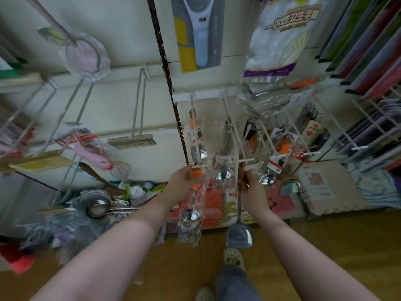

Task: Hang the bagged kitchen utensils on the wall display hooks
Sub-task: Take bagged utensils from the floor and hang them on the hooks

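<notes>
My left hand [183, 181] grips the top of a clear bag holding a steel ladle [191, 217] with an orange handle, right at the tip of a white wall hook [196, 148]. The bag hangs down below the hand. My right hand [249, 185] holds the wooden handle of a steel spatula [239, 234], whose blade hangs toward the floor. Between my hands another bagged ladle [223, 174] hangs on the neighbouring hook [233, 137]. More bagged ladles [268, 179] hang to the right.
An empty double-prong hook [138, 109] juts out left of centre. A pile of steel ladles [97, 205] and bagged goods lies low on the left. Wire racks with coloured boards [368, 51] fill the right. A disposable-glove pack [282, 40] hangs above.
</notes>
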